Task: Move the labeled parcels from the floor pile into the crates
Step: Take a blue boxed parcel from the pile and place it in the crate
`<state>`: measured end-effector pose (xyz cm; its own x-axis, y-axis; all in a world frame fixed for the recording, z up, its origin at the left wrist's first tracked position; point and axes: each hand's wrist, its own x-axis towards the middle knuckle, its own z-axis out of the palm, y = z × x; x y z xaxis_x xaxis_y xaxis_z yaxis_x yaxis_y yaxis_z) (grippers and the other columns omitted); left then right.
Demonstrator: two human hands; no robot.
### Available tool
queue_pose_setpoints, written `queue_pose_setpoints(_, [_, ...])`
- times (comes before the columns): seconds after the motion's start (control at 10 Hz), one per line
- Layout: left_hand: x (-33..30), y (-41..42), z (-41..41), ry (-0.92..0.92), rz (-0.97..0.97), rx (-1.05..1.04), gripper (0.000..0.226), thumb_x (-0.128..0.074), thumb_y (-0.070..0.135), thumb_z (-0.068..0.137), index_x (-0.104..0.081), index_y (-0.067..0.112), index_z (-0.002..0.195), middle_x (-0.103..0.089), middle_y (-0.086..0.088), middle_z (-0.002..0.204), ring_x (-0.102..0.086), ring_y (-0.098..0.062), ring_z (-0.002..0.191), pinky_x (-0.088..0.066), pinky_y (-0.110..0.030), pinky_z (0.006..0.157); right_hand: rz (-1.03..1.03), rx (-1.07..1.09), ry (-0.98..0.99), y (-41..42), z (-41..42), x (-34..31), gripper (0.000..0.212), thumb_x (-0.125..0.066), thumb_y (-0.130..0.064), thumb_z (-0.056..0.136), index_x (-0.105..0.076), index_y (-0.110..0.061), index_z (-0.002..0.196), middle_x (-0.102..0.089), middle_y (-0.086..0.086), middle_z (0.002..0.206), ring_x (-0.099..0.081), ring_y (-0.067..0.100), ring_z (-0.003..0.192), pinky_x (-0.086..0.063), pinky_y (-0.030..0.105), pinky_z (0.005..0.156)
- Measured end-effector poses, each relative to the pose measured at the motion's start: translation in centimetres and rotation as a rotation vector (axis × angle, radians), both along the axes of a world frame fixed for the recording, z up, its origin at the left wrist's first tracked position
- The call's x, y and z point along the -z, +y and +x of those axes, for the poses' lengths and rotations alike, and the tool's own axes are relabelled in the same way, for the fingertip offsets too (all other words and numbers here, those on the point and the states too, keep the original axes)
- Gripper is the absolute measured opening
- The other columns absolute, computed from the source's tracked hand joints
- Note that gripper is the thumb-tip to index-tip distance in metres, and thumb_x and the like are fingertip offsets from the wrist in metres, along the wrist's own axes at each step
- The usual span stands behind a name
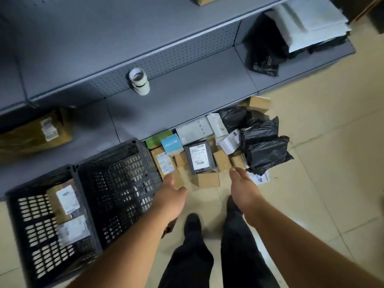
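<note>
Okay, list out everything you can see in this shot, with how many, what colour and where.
crates: two, black plastic, side by side at lower left; the left one holds labelled parcels, the right one looks empty
floor pile: many parcels, brown boxes, white boxes, a dark labelled mailer, on the floor under the shelf edge
blue box: one, light blue, at the pile's left
black bags: several, black, at the pile's right
tape rolls: stacked, whitish, on the grey shelf
brown parcel: one, on the shelf at far left
white mailers: a stack, upper right shelf
left hand: open, over the pile's near edge
right hand: open, reaching toward the pile
</note>
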<state>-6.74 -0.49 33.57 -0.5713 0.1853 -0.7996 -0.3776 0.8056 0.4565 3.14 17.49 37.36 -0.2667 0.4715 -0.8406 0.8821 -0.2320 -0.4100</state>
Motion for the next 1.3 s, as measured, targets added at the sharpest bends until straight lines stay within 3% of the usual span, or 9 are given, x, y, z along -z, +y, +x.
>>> queue_pose_setpoints(0.1, [1.3,0.9,-1.2,0.001,-0.031,-0.054,0.061,-0.055,0.025,0.100,-0.031,0.029,0.156,-0.040,0.003,0.161,-0.064,-0.002,0.102,-0.045,-0.010,0.061,-0.032,-0.040,-0.009,1.4,-2.6,1.7,0.044,-0.028,-0.046,0.106,-0.042,-0.036,0.147,-0.048,0.004,0.149,-0.045,0.033,0.132,-0.035,0.048,0.105])
queue_pose_setpoints(0.2, [2.9,1.8,-2.5,0.013,-0.068,-0.117,0.060,-0.057,0.024,0.099,-0.036,0.029,0.155,-0.041,0.000,0.160,-0.059,0.015,0.062,-0.039,-0.004,0.040,-0.049,-0.148,0.014,2.9,-5.4,3.9,0.045,-0.029,-0.043,0.107,-0.045,-0.028,0.147,-0.049,0.006,0.147,-0.046,0.035,0.133,-0.037,0.049,0.112])
queue_pose_setpoints(0.3, [4.6,2.8,-3.9,0.006,-0.105,-0.203,0.062,-0.058,0.021,0.098,-0.034,0.028,0.154,-0.046,-0.003,0.155,-0.058,0.006,0.049,-0.040,-0.011,0.036,-0.065,-0.285,0.076,4.4,-7.9,6.4,0.048,-0.031,-0.037,0.109,-0.047,-0.012,0.147,-0.050,0.014,0.149,-0.046,0.033,0.137,-0.037,0.047,0.114])
queue_pose_setpoints(0.5, [8.5,4.6,-6.3,0.027,-0.153,-0.218,0.070,-0.063,0.020,0.093,-0.030,0.034,0.154,-0.053,0.004,0.140,-0.058,-0.008,0.052,-0.040,-0.017,0.036,-0.137,-0.364,0.061,6.5,-12.3,11.4,0.053,-0.030,-0.039,0.109,-0.044,-0.010,0.150,-0.046,0.015,0.153,-0.042,0.034,0.142,-0.034,0.049,0.116])
queue_pose_setpoints(0.6, [11.6,5.0,-7.8,0.026,-0.168,-0.192,0.077,-0.063,0.017,0.093,-0.024,0.036,0.157,-0.046,-0.004,0.152,-0.055,-0.009,0.051,-0.041,-0.019,0.038,-0.187,-0.344,0.068,6.5,-14.6,15.5,0.050,-0.032,-0.035,0.109,-0.042,-0.010,0.151,-0.043,0.015,0.155,-0.040,0.035,0.143,-0.034,0.052,0.117])
queue_pose_setpoints(0.8, [20.1,4.5,-11.4,0.022,-0.170,-0.163,0.072,-0.064,0.022,0.094,-0.028,0.033,0.155,-0.058,-0.010,0.139,-0.070,-0.018,0.073,-0.046,-0.023,0.043,-0.279,-0.226,0.056,4.3,-18.0,24.8,0.056,-0.036,-0.049,0.104,-0.052,-0.012,0.142,-0.053,0.017,0.145,-0.050,0.039,0.134,-0.039,0.057,0.112])
queue_pose_setpoints(1.0, [28.8,3.8,-15.1,0.060,-0.222,-0.189,0.055,-0.053,0.032,0.099,-0.032,0.027,0.149,-0.066,0.000,0.099,-0.058,-0.010,0.053,-0.033,-0.014,0.030,-0.250,-0.294,0.058,2.0,-20.9,32.5,0.056,-0.027,-0.042,0.108,-0.046,-0.003,0.144,-0.050,0.025,0.145,-0.046,0.044,0.135,-0.037,0.059,0.112])
queue_pose_setpoints(1.2, [33.2,2.8,-17.7,0.028,-0.165,-0.239,0.078,-0.061,0.027,0.090,-0.020,0.036,0.157,-0.065,-0.002,0.086,-0.051,-0.002,0.030,-0.039,-0.018,0.034,-0.321,-0.158,-0.022,0.1,-22.1,36.9,0.068,-0.035,-0.064,0.099,-0.050,-0.017,0.146,-0.053,0.005,0.142,-0.052,0.027,0.126,-0.038,0.049,0.114])
queue_pose_setpoints(1.3, [33.4,3.2,-18.1,0.000,-0.119,-0.249,0.052,-0.064,0.028,0.085,-0.042,0.040,0.130,-0.067,-0.001,0.086,-0.051,-0.005,0.039,-0.034,-0.016,0.033,-0.371,-0.147,-0.040,-0.7,-22.1,37.3,0.072,-0.031,-0.068,0.097,-0.047,-0.022,0.150,-0.048,0.003,0.152,-0.045,0.026,0.137,-0.031,0.049,0.118])
